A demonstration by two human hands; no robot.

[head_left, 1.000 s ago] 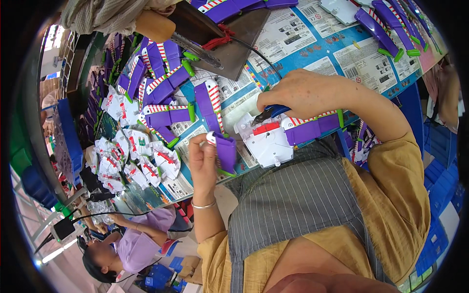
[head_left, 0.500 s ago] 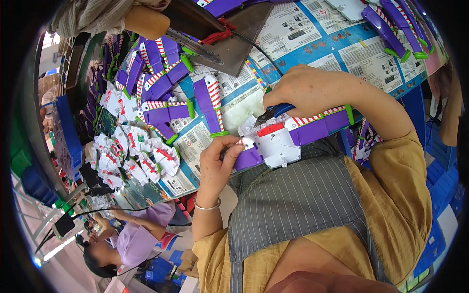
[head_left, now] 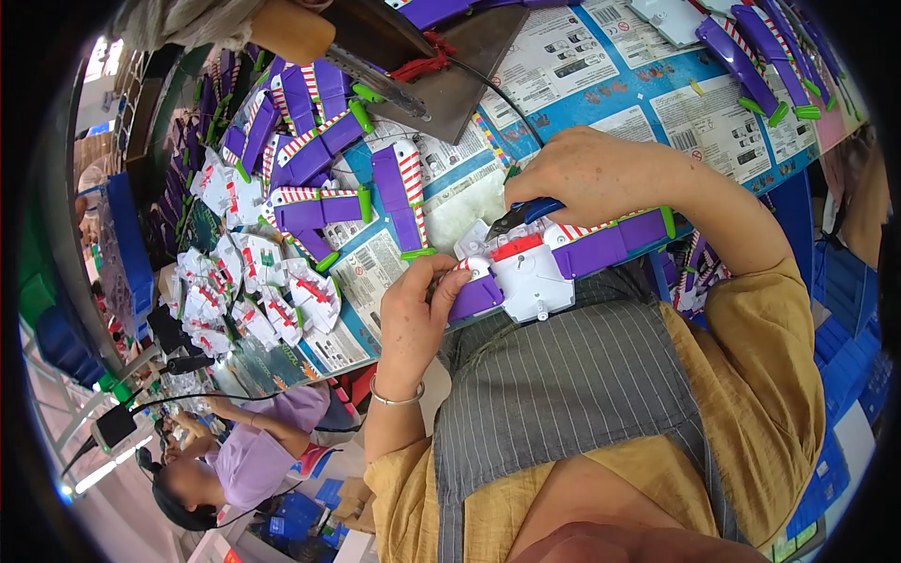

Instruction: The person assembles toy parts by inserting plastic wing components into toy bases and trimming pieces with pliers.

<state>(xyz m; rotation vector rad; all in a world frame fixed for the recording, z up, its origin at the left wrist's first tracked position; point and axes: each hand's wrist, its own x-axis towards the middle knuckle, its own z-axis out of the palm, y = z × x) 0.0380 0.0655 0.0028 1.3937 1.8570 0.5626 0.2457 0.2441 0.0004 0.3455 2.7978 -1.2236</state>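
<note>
At the table's near edge lies a white plastic toy body (head_left: 533,281) with a red part across its top. A purple wing with red-and-white stripes and a green tip (head_left: 596,249) sits at its right side. My left hand (head_left: 413,305) is closed, thumb and fingers pinching a second purple wing (head_left: 477,295) against the body's left side. My right hand (head_left: 591,178) is closed around dark-blue-handled pliers (head_left: 526,216); their metal jaws are at the body's upper edge, beside the red part. Whether the jaws grip anything is too small to tell.
Purple striped wings (head_left: 324,150) and white toy bodies with red parts (head_left: 258,281) are heaped on the left. More wings (head_left: 741,61) lie at the far right. A metal tool with a wooden handle (head_left: 291,38) juts over the table. Another person (head_left: 263,450) sits at lower left.
The left wing has turned and come up against the white body, my left hand moving with it. My right hand and the pliers are nearly still. The whole view has shifted slightly.
</note>
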